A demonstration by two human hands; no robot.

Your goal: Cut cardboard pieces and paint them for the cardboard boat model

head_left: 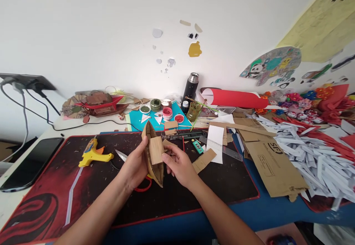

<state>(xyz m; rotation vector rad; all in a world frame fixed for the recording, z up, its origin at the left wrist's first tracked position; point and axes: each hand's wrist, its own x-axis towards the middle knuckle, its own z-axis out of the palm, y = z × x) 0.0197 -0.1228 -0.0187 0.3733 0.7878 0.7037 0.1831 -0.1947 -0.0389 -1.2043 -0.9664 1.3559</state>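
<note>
My left hand (pixel 135 167) grips a small boat-shaped cardboard model (pixel 153 152) from its left side, above a black and red desk mat (pixel 222 182). A flat cardboard piece lies across the model's top. My right hand (pixel 179 165) pinches that piece and the model's right edge with its fingers. Scissors with red handles (pixel 138 186) lie on the mat under my hands, their blades pointing left. A yellow glue gun (pixel 93 153) rests on the mat to the left of my left hand.
A dark phone (pixel 31 167) lies at the left edge. Paint pots (pixel 167 112), a black flask (pixel 190 88) and a red paper roll (pixel 235 98) stand at the back. Cardboard sheets (pixel 273 167), white paper strips (pixel 318 156) and a lighter (pixel 197 147) lie right.
</note>
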